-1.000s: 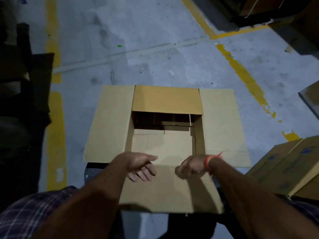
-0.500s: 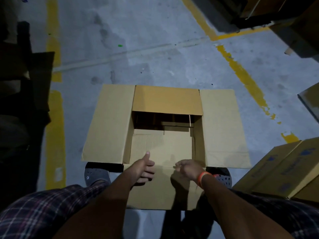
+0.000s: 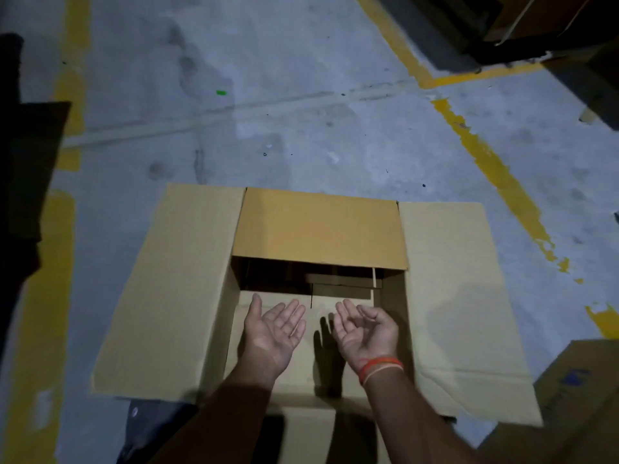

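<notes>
The box point(image 3: 392, 306) sits on the floor point(image 3: 301, 128) right in front of you, mouth up, all four flaps spread out. Your left hand point(image 3: 273, 333) and right hand point(image 3: 363, 333) hover palm-up over the near part of the opening. Neither grip holds anything. The left is spread wide with straight fingers, and the right has its fingers loosely curled over an empty palm.

Expect plain corrugated card: light for its bulk, and stiff across the panels. It should be floppy along the fold lines, so the side flaps point(image 3: 181, 296) and the far flap point(image 3: 318, 229) will swing if you lift by them. The surface looks dry and matte, and I judge it won't slip in a bare grip, though a hard pinch will crease the card. A few loose-looking card pieces point(image 3: 341, 284) lie deep inside by the far wall. It is too dim there to tell what they are, but they probably add little weight.

To move the box, take it by two opposite walls just below the folds, or reach under the bottom edges. To close it, press flat-handed on the middle of a flap.

The floor is bare grey concrete, scuffed and stained, with worn yellow lines point(image 3: 495, 169). It looks hard and level, so the box should slide on it. Another carton point(image 3: 576, 396) stands close at your right, near the right flap. Dark shapes point(image 3: 30, 162) crowd the left edge and the far right corner, so the free room is ahead of you.
</notes>
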{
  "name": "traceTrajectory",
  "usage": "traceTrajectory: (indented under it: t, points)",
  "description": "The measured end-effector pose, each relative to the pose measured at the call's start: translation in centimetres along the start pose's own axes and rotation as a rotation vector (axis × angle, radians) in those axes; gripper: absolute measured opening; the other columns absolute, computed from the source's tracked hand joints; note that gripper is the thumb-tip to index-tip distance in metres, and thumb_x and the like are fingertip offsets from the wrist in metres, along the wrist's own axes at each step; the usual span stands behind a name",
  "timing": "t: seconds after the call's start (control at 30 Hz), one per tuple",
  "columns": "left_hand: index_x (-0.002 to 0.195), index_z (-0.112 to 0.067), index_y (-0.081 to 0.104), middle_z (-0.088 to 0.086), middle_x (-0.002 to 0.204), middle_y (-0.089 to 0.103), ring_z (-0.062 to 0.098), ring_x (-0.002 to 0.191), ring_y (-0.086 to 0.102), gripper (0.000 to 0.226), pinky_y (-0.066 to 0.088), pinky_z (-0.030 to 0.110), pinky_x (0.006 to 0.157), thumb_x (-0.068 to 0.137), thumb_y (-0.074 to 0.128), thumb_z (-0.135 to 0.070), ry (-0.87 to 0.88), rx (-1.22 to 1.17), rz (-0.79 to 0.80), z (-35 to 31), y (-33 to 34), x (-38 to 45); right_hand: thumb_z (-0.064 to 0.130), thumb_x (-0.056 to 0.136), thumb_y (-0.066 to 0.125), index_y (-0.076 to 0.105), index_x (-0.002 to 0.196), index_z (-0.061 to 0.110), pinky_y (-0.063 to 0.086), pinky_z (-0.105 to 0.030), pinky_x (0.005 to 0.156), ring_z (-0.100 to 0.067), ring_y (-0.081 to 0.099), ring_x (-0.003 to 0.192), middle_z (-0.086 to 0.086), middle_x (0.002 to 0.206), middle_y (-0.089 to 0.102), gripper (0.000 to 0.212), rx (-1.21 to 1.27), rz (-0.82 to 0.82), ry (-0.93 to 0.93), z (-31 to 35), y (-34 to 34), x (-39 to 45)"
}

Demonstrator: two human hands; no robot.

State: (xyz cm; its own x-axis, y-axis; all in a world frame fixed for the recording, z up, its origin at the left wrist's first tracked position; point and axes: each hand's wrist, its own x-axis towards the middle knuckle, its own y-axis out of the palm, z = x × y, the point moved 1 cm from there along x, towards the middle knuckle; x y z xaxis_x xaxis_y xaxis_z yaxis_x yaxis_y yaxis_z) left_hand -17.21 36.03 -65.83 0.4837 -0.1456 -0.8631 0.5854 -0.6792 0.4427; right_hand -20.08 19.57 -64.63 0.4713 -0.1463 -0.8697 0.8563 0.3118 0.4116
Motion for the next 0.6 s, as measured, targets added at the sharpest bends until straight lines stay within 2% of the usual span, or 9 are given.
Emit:
traceTrajectory:
  t: [0.07,0.13,0.17,0.2,0.27,0.33,0.43,0.5,0.6]
  points:
    - [0.155,-0.008,0.035,0.016,0.140,0.061,0.031,0.125,0.061,0.081,0.044,0.046,0.107,0.098,0.044,-0.064,0.037,0.019,0.028,-1.7,2.7,1.3,0.001,0.074,0.059,0.054,0.132,0.006,0.041,-0.044,0.109,-0.029,0.058,0.120,-0.011,0.131,0.060,0.059,-0.032,0.083,-0.091,1.4,2.7,1.6]
    - [0.159,-0.013,0.029,0.013,0.154,0.048,0.030,0.133,0.055,0.076,0.045,0.048,0.104,0.100,0.043,-0.058,0.151,0.023,0.114,-3.9,6.1,2.1,-0.002,0.058,0.062,0.058,0.102,0.020,0.042,-0.043,0.098,-0.016,0.060,0.088,0.001,0.096,0.062,0.049,-0.094,0.275,-0.223,3.3,6.0,2.6]
    - [0.161,-0.015,0.025,0.012,0.160,0.039,0.028,0.139,0.049,0.075,0.045,0.049,0.104,0.100,0.043,-0.055,0.238,0.021,0.172,-5.2,8.1,2.3,-0.006,0.061,0.054,0.056,0.094,0.023,0.042,-0.043,0.094,-0.013,0.057,0.078,0.003,0.084,0.060,0.044,-0.121,0.336,-0.306,4.5,7.8,3.4]
    - [0.162,-0.016,0.023,0.009,0.164,0.033,0.026,0.142,0.045,0.075,0.044,0.049,0.105,0.100,0.045,-0.053,0.335,0.034,0.222,-6.5,10.0,2.4,-0.010,0.065,0.046,0.055,0.097,0.023,0.042,-0.042,0.091,-0.012,0.057,0.083,0.005,0.088,0.062,0.047,-0.175,0.381,-0.393,5.6,9.5,3.9]
    - [0.161,-0.020,0.027,0.001,0.165,0.032,0.019,0.146,0.040,0.072,0.039,0.046,0.111,0.098,0.049,-0.050,0.542,0.169,0.266,-9.6,13.4,3.3,-0.011,0.074,0.041,0.051,0.132,0.025,0.044,-0.034,0.090,-0.010,0.056,0.114,0.003,0.131,0.059,0.069,-0.478,0.399,-0.596,8.0,12.9,5.3]
    - [0.159,-0.030,0.032,-0.005,0.165,0.031,0.014,0.149,0.033,0.066,0.029,0.043,0.119,0.099,0.050,-0.051,0.791,0.566,0.250,-12.7,15.6,4.8,-0.005,0.083,0.052,0.028,0.157,0.024,0.044,-0.024,0.101,-0.008,0.051,0.123,0.000,0.157,0.038,0.083,-0.997,0.344,-0.838,10.3,15.6,6.9]
    - [0.163,-0.026,0.019,0.002,0.169,0.018,0.022,0.154,0.019,0.082,0.020,0.040,0.123,0.095,0.056,-0.054,1.128,1.618,0.080,-16.9,16.0,9.3,0.006,0.084,0.066,0.014,0.162,0.018,0.024,-0.031,0.120,-0.026,0.031,0.146,-0.009,0.164,0.026,0.094,-1.777,0.238,-1.036,13.5,17.9,10.3]
    - [0.164,-0.022,0.007,0.007,0.170,0.008,0.034,0.155,0.010,0.094,0.019,0.052,0.123,0.093,0.062,-0.052,1.101,2.127,-0.033,-18.4,15.1,12.4,0.012,0.078,0.065,0.007,0.162,0.017,0.021,-0.039,0.124,-0.030,0.019,0.153,-0.016,0.165,0.020,0.103,-2.035,0.228,-0.930,14.6,18.5,12.5]
    - [0.162,-0.026,0.002,0.008,0.169,0.005,0.040,0.153,0.007,0.105,0.015,0.059,0.120,0.085,0.070,-0.048,0.967,2.409,-0.145,-18.6,13.1,15.0,0.017,0.066,0.058,0.000,0.162,0.024,0.026,-0.049,0.122,-0.029,0.012,0.155,-0.014,0.167,0.012,0.112,-2.228,0.227,-0.778,13.3,17.6,14.3]
